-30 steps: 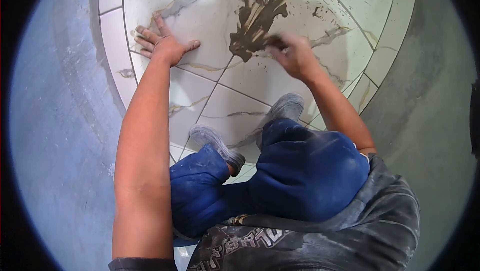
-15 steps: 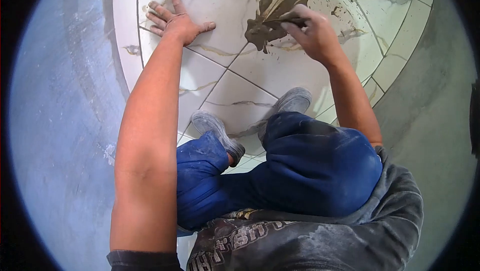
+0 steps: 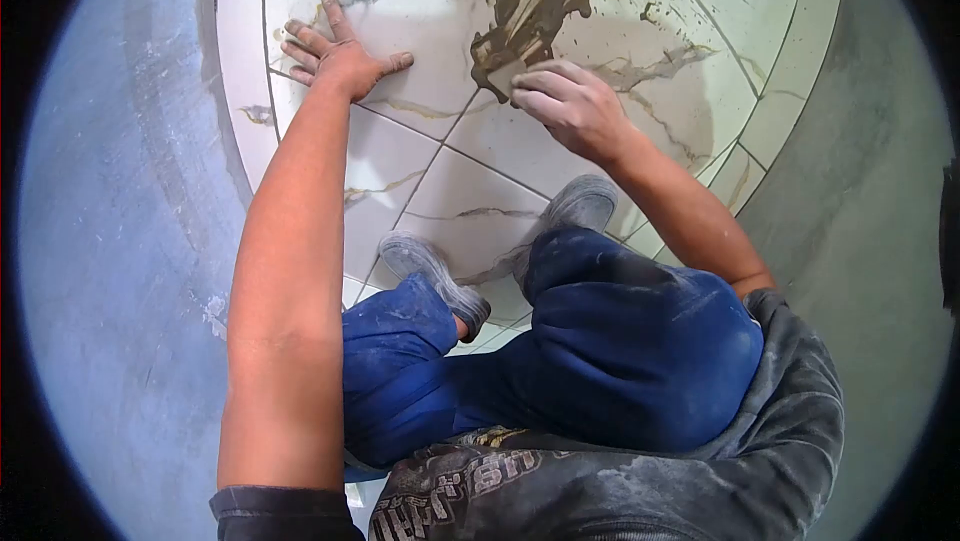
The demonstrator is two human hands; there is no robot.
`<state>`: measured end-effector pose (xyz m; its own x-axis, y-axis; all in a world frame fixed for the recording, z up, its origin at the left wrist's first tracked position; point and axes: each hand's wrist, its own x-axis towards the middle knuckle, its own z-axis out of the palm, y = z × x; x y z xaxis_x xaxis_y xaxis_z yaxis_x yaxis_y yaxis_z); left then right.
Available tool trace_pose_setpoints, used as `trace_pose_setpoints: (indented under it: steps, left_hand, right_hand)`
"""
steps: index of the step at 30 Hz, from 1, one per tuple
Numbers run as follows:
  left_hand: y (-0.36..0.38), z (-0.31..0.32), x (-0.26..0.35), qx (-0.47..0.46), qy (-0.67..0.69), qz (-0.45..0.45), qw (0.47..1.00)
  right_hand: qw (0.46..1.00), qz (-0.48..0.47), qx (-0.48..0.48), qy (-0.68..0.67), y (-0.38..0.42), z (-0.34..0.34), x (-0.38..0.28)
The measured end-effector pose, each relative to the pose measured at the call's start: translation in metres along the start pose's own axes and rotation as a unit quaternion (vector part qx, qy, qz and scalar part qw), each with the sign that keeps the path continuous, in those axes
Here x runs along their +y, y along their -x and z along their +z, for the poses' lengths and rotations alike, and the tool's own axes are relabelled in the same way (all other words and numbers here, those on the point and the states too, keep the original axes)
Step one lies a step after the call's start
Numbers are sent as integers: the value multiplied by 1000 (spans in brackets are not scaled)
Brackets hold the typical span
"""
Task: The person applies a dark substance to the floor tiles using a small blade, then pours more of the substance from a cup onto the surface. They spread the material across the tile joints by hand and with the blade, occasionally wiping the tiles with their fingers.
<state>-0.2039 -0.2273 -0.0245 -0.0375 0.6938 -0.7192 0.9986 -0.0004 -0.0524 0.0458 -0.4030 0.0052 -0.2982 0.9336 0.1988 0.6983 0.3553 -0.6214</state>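
My left hand (image 3: 345, 66) rests with its fingers spread on the marble-patterned floor tiles (image 3: 430, 36). In my right hand (image 3: 575, 106), closed fingers pinch a small flat scraper (image 3: 506, 79), mostly covered by the fingers. The scraper's edge is at the near end of a wet brown grout smear (image 3: 545, 16). That smear runs away from me over the tile, with splatters to its right. Dark joints between the tiles meet a little below and left of the scraper.
My two dusty shoes (image 3: 425, 266) stand on the tiles close to my blue trousers (image 3: 640, 341). A bluish wall (image 3: 120, 191) rises on the left, and a grey wall (image 3: 850, 211) on the right. Narrow border tiles (image 3: 242, 61) line both sides.
My right hand has drawn the scraper nearer and turned it, so its flat face now shows. The left hand stays planted on the tile; the view has shifted slightly.
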Motion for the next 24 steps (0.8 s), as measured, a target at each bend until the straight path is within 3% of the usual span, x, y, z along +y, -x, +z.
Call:
trace_pose_setpoints:
  steps: [1, 3, 7, 10, 12, 13, 15, 19, 21, 24]
  left_hand:
    - [1, 0, -1, 1, -2, 5, 1000]
    - [-3, -5, 2, 24, 8, 18, 1000]
    - [-2, -10, 7, -5, 25, -7, 1000]
    - [3, -8, 5, -16, 11, -7, 1000]
    - [0, -9, 7, -21, 3, -11, 1000]
    - [1, -7, 6, -22, -1, -14, 1000]
    - [2, -7, 6, -25, -2, -13, 1000]
    - [-1, -6, 5, -30, -10, -14, 999]
    - [-1, -6, 4, -33, -15, -15, 999]
    - [-1, -7, 6, -34, -14, -16, 999]
  right_hand:
    - [1000, -5, 0, 4, 4, 2, -6]
    - [988, 126, 5, -94, 10, 13, -10]
    - [954, 225, -44, -194, -4, 33, -18]
    - [951, 258, -31, -168, -8, 38, -17]
    - [918, 360, 10, -166, -20, 25, -7]
    - [916, 365, 6, -167, -21, 21, 2]
    - [906, 384, 103, -146, -22, 11, 23]
    - [879, 410, 143, -199, -23, -17, 27]
    - [885, 415, 23, -207, -16, -23, 20]
    - [910, 366, -40, -190, -8, -6, 22]
